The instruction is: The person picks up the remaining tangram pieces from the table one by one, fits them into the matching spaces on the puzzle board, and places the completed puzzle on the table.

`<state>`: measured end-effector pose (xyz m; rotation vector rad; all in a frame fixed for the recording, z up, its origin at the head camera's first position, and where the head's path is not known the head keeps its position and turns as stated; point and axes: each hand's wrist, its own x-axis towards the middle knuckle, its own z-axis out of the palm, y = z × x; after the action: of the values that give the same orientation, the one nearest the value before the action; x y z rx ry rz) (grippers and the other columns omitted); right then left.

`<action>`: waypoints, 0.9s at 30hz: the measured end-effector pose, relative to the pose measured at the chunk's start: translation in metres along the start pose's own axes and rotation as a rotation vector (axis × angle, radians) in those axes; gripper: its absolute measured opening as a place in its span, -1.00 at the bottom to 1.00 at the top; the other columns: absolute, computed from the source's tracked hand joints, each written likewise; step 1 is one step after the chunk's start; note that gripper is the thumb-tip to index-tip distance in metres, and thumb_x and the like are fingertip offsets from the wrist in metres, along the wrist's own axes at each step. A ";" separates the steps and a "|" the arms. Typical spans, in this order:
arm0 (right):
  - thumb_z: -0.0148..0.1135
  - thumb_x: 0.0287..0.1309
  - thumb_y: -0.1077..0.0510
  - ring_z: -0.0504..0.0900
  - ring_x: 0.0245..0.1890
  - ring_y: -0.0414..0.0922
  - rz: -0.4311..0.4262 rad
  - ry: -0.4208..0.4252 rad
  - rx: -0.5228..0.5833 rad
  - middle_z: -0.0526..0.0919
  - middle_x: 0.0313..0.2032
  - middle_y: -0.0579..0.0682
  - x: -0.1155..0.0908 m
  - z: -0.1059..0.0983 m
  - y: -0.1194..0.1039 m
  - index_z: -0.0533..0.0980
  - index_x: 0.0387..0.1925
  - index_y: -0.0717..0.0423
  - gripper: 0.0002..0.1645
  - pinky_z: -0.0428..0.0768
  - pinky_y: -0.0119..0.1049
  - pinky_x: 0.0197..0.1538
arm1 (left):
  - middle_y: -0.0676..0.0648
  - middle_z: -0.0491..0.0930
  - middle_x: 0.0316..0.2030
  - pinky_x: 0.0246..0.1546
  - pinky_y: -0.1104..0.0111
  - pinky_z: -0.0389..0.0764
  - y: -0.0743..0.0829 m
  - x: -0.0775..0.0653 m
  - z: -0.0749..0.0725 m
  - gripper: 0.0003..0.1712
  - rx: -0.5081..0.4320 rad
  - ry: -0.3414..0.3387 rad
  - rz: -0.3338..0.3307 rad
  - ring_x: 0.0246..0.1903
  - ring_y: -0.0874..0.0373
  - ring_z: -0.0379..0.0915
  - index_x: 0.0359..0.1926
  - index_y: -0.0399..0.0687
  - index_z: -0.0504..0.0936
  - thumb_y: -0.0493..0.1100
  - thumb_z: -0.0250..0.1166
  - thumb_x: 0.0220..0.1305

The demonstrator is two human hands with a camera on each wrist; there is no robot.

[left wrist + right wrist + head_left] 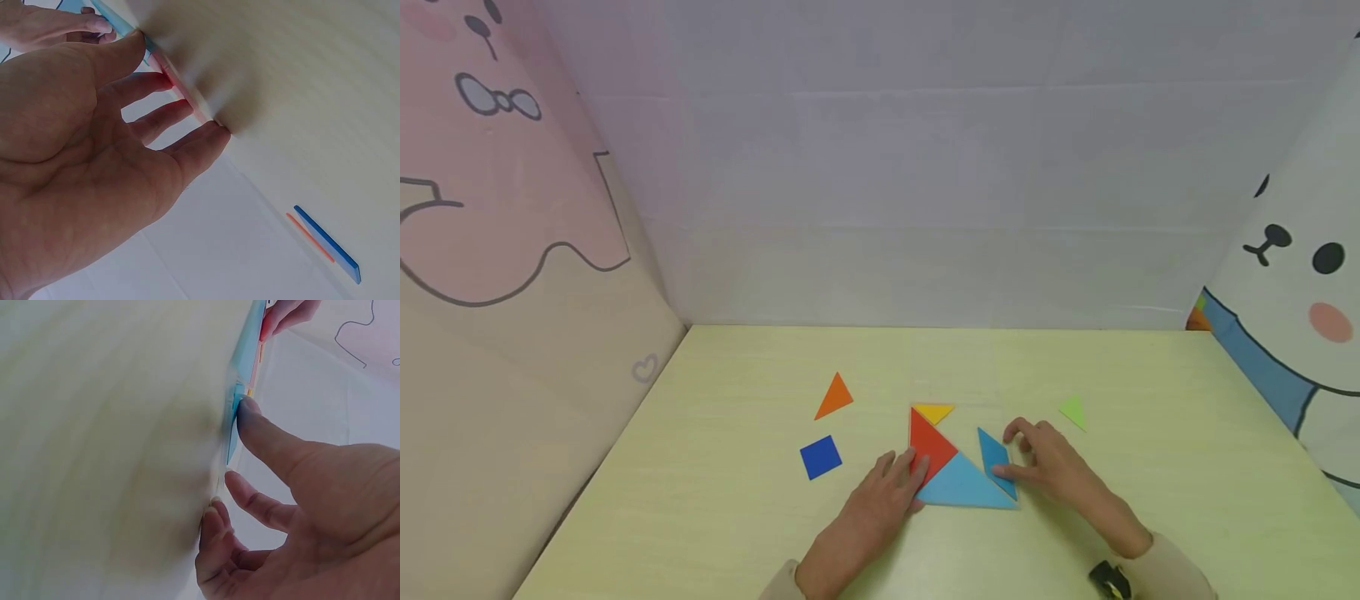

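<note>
My left hand (880, 496) rests its fingers on the large red triangle (927, 446), with the thumb at the near edge by the light blue triangle (966, 485). These two large triangles lie edge to edge. My right hand (1060, 467) presses its thumb on the blue parallelogram (995, 462), which lies along the light blue triangle's right slanted side. In the right wrist view the right index fingertip is just past the end of the parallelogram (233, 434), and the other fingers are bent near the table. A small yellow triangle (934, 412) lies at the red triangle's upper edge.
An orange triangle (836, 397) and a dark blue square (821, 457) lie to the left on the pale wooden table (700, 517). At the right lies a small green triangle (1075, 412). A white sheet (865, 183) stands behind the table, with printed cartoon panels on both sides.
</note>
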<state>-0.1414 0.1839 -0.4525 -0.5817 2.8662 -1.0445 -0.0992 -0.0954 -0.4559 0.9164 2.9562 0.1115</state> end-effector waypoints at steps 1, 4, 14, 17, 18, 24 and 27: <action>0.59 0.06 0.09 0.29 -0.34 -0.12 -0.004 0.011 -0.011 0.41 -0.36 -0.01 0.000 0.001 0.000 0.47 -0.15 0.10 -0.54 0.32 -0.32 -0.31 | -0.14 0.38 0.39 0.30 0.26 0.49 0.000 0.000 0.000 -0.37 0.000 0.000 0.000 0.33 -0.11 0.36 0.50 -0.03 0.37 0.00 0.21 0.51; 0.61 0.03 0.08 0.23 -0.34 -0.08 0.007 0.036 -0.037 0.33 -0.37 0.01 -0.001 0.002 0.001 0.44 -0.13 0.07 -0.49 0.24 -0.29 -0.32 | -0.14 0.38 0.40 0.30 0.26 0.49 0.000 0.000 0.000 -0.37 -0.007 0.000 0.000 0.33 -0.11 0.36 0.50 -0.03 0.38 0.00 0.21 0.51; 0.63 -0.01 0.06 0.28 -0.29 0.03 0.042 0.059 -0.063 0.28 -0.34 0.06 -0.005 0.003 0.001 0.41 -0.06 0.08 -0.39 0.28 -0.24 -0.34 | -0.15 0.38 0.40 0.31 0.25 0.48 0.000 0.000 0.000 -0.38 -0.006 0.003 0.002 0.32 -0.11 0.36 0.50 -0.04 0.38 0.00 0.20 0.52; 0.63 -0.01 0.06 0.27 -0.29 0.02 0.033 0.067 -0.062 0.29 -0.33 0.05 -0.006 0.003 0.001 0.42 -0.07 0.09 -0.41 0.29 -0.24 -0.34 | -0.15 0.38 0.40 0.32 0.24 0.47 -0.001 0.000 0.000 -0.38 -0.011 -0.001 0.000 0.33 -0.12 0.35 0.50 -0.04 0.37 0.01 0.19 0.52; 0.63 -0.01 0.06 0.27 -0.29 0.02 0.031 0.069 -0.064 0.30 -0.32 0.05 -0.007 0.002 0.001 0.43 -0.07 0.10 -0.41 0.29 -0.25 -0.33 | -0.15 0.38 0.40 0.32 0.24 0.47 -0.001 0.000 0.001 -0.38 -0.011 0.000 0.000 0.33 -0.12 0.35 0.50 -0.04 0.37 0.01 0.19 0.53; 0.62 0.01 0.06 0.28 -0.29 -0.02 0.026 0.078 -0.078 0.36 -0.30 0.04 -0.007 0.002 0.003 0.46 -0.08 0.17 -0.43 0.33 -0.23 -0.28 | -0.15 0.38 0.39 0.31 0.23 0.48 -0.002 0.002 0.002 -0.38 -0.025 0.007 0.007 0.33 -0.13 0.35 0.50 -0.04 0.38 0.00 0.20 0.52; 0.63 0.01 0.03 0.35 -0.24 -0.03 0.030 0.087 -0.084 0.44 -0.25 0.04 -0.007 0.002 0.005 0.49 -0.06 0.19 -0.41 0.42 -0.16 -0.21 | -0.15 0.39 0.38 0.30 0.25 0.49 -0.004 0.003 0.002 -0.38 -0.014 0.019 0.021 0.31 -0.11 0.36 0.49 -0.05 0.39 0.00 0.21 0.52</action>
<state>-0.1358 0.1887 -0.4573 -0.5080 2.9967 -0.9736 -0.1032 -0.0969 -0.4585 0.9507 2.9589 0.1426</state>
